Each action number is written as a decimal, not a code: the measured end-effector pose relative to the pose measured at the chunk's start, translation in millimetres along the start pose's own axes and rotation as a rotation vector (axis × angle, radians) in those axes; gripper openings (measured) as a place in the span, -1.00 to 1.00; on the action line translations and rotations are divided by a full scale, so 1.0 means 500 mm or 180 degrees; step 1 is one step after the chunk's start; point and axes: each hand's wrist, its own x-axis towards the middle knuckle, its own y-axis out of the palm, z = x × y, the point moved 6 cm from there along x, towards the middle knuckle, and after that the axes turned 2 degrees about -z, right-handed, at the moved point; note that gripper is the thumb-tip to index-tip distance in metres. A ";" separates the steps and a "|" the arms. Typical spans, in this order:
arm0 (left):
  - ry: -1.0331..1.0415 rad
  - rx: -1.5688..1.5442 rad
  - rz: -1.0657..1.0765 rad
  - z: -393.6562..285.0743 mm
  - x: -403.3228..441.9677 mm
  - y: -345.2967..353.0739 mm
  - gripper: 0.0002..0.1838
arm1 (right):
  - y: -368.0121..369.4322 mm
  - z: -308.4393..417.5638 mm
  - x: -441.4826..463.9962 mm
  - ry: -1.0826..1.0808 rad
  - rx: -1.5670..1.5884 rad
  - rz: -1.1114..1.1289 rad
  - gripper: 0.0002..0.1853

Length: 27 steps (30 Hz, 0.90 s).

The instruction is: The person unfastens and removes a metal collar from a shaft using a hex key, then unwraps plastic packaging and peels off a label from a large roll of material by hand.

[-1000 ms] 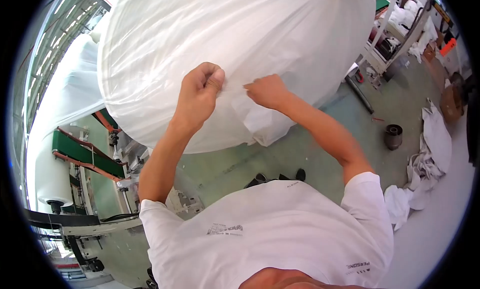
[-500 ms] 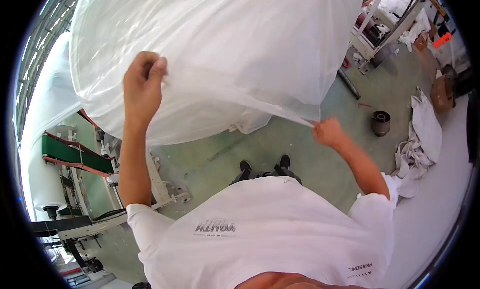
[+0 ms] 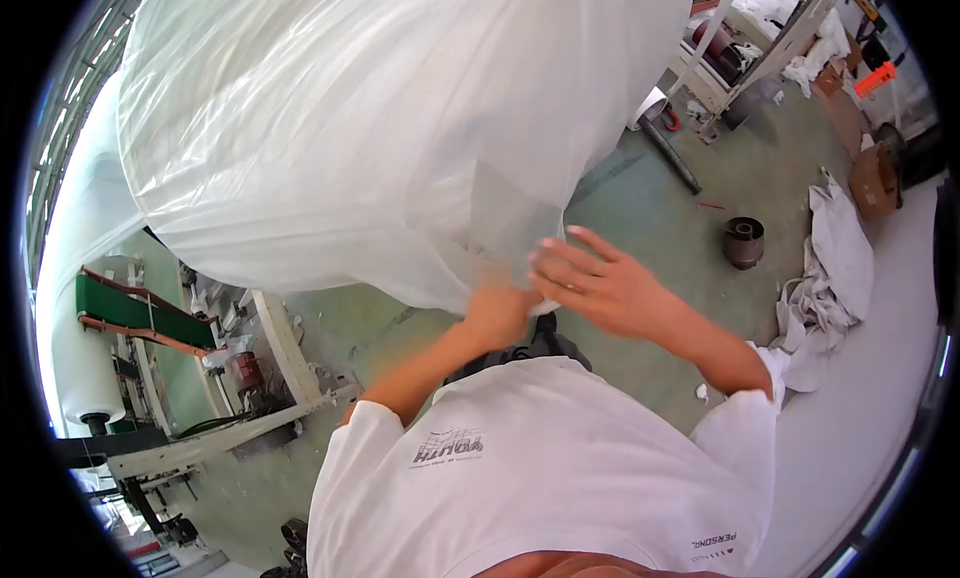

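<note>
A very large bundle wrapped in translucent white plastic film [image 3: 380, 108] fills the upper middle of the view. Gathered film comes to its lower edge, where both hands meet. My left hand [image 3: 497, 308] is closed at this edge, blurred, with film bunched against it; its fingertips are smeared. Just right of it, my right hand [image 3: 600, 283] has its fingers spread, close beside or over the film's end. Whether its thumb touches the film is hidden.
A machine frame with a green conveyor belt [image 3: 140, 308] stands at left, beside a white film roll [image 3: 85, 368]. On the floor at right are a dark metal cylinder [image 3: 743, 243], a grey cloth [image 3: 838, 258] and a dark bar [image 3: 670, 156]. A wheeled frame [image 3: 740, 68] stands upper right.
My left hand has come down and right to the film's lower edge. My right hand, which was pulling a stretched strand of film outward, has moved back left and its fingers have spread.
</note>
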 end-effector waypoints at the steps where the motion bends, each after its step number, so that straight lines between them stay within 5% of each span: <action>1: -0.0054 -0.0030 0.0001 -0.006 -0.022 0.004 -0.67 | 0.031 -0.002 0.012 -0.0240 -0.0004 0.0056 -0.77; 3: -0.0137 -0.0076 -0.0009 -0.019 -0.064 -0.016 -0.69 | 0.141 -0.009 0.016 -0.0714 -0.0044 0.0162 -0.79; 6: -0.0570 -0.1495 -0.0932 0.011 -0.127 -0.036 -0.83 | 0.325 -0.062 -0.002 -0.0024 0.0730 0.2275 -0.80; 9: -0.0985 -0.2171 -0.0727 0.031 -0.208 -0.064 -0.90 | 0.278 -0.060 0.014 0.0100 0.1120 0.2074 -0.82; 11: -0.1071 -0.2062 -0.0069 -0.001 -0.261 -0.073 -0.88 | 0.384 -0.176 -0.082 0.0999 0.0979 0.1822 -0.84; 14: -0.0460 -0.1353 -0.0026 0.031 -0.343 -0.075 -0.90 | 0.352 -0.371 -0.280 0.1807 -0.0157 0.1955 -0.81; 16: -0.0956 -0.1724 0.0372 0.126 -0.506 -0.046 -0.89 | 0.282 -0.415 -0.328 0.2145 -0.0315 0.1852 -0.79; 19: -0.2911 0.1002 0.1029 0.355 -0.853 0.002 -0.70 | 0.309 -0.402 -0.279 0.2015 -0.0314 0.1725 -0.83; 20: -0.3245 0.0842 0.0731 0.385 -0.917 -0.004 -0.60 | 0.321 -0.417 -0.238 0.1912 -0.0325 0.1552 -0.85; 23: -0.2409 0.0365 -0.0387 0.296 -0.765 -0.030 -0.18 | 0.333 -0.290 -0.153 0.1552 0.0418 0.1949 -0.78; 27: -0.0872 -0.0033 -0.1526 0.141 -0.331 -0.066 0.09 | 0.241 -0.078 0.000 0.1138 0.0757 0.2239 -0.86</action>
